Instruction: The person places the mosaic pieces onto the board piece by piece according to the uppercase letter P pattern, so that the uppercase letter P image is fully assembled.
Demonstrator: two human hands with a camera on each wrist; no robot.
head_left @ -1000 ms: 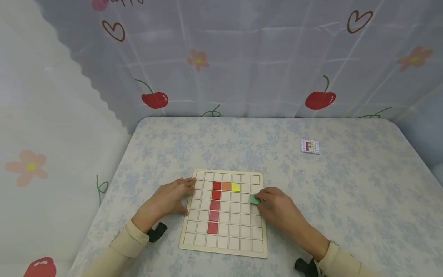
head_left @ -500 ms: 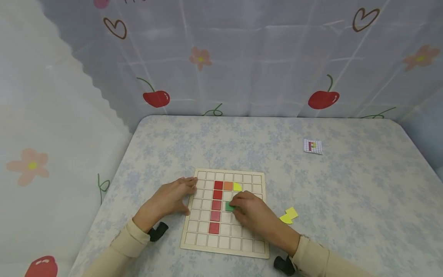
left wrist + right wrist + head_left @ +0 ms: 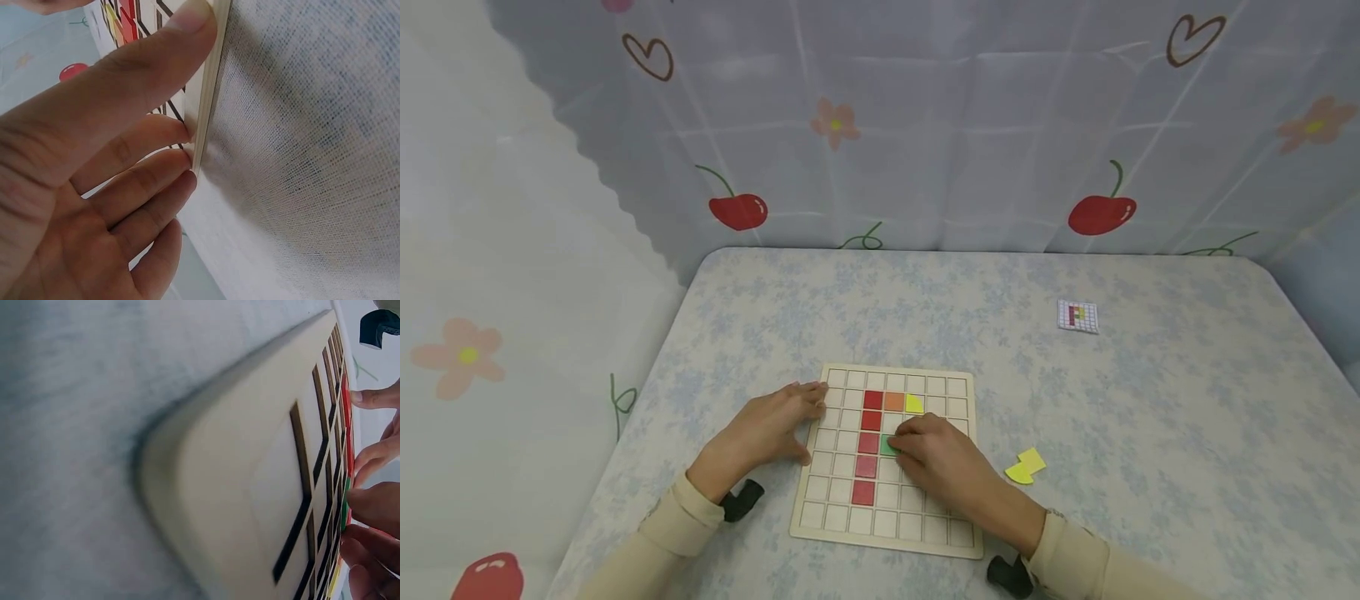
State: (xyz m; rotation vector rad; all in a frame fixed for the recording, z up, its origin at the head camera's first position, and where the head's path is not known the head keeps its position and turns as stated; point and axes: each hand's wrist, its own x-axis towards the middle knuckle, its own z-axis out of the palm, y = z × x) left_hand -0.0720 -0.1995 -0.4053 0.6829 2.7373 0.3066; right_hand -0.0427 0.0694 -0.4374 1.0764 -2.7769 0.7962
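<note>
A pale wooden grid board (image 3: 912, 528) lies on the table. On it a column of several red tiles (image 3: 865, 467) runs downward, with an orange tile (image 3: 894, 402) and a yellow quarter-round tile (image 3: 913, 403) beside the top red one. My right hand (image 3: 951, 467) pinches a green tile (image 3: 887, 445) at the cell right of the middle red tile; its fingers partly hide it. From the right wrist view, thumb and fingertips touch the green tile (image 3: 345, 503). The left hand (image 3: 763, 427) rests its thumb and fingertips against the board's left edge, as the left wrist view also shows.
Two loose yellow pieces, a square (image 3: 1032, 459) and a rounded one (image 3: 1019, 474), lie touching right of the board. Farther back is a small card (image 3: 1078, 317) printed with a coloured grid. A patterned curtain (image 3: 925, 133) hangs behind the table.
My right hand has carried the green tile left from the board's right edge to the cell beside the red column. The loose yellow pieces have come into view. My left hand has stayed in place.
</note>
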